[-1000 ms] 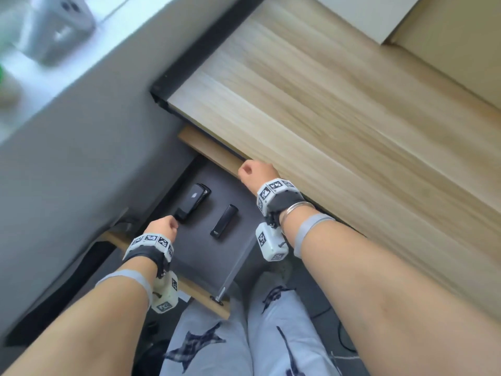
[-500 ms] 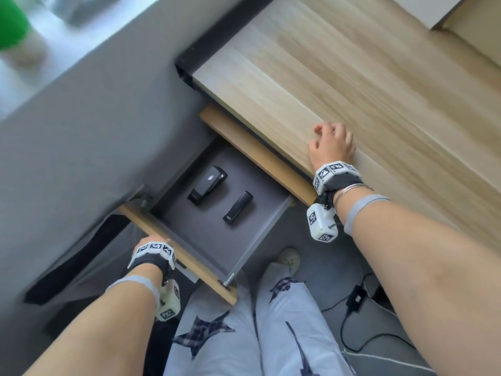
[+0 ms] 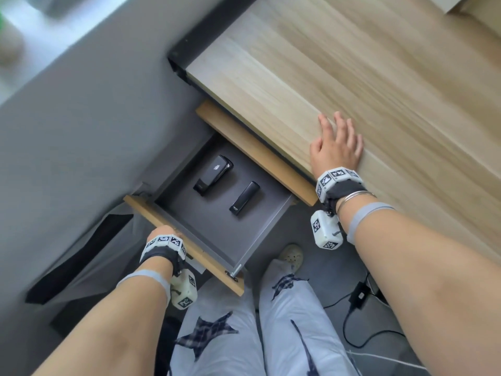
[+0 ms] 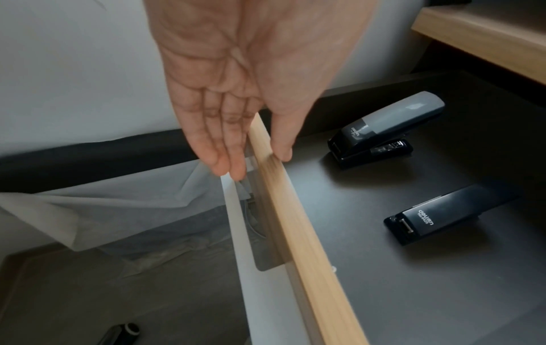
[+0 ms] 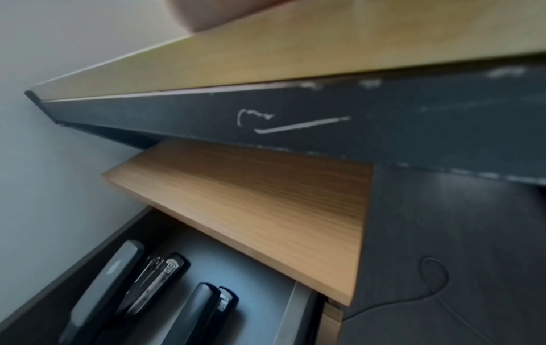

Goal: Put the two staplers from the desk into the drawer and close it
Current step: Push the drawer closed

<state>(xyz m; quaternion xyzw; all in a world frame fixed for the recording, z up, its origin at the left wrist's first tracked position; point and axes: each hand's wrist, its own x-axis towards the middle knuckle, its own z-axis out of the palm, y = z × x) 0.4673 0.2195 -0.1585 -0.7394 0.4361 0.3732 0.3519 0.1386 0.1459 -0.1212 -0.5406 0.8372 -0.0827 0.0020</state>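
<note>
Drawer out under the desk, both staplers lying inside.

The desk (image 3: 339, 77) has the right hand (image 3: 336, 147) lying flat on its front edge, fingers spread, further onto the top than half a second ago. The drawer (image 3: 244, 240) is as far out as before. The left hand (image 4: 236, 93), fingers straight, has thumb and fingertips either side of its wooden front. The larger stapler (image 3: 213, 175) and the slimmer stapler (image 3: 244, 198) lie side by side, apart, unmoved.
</note>
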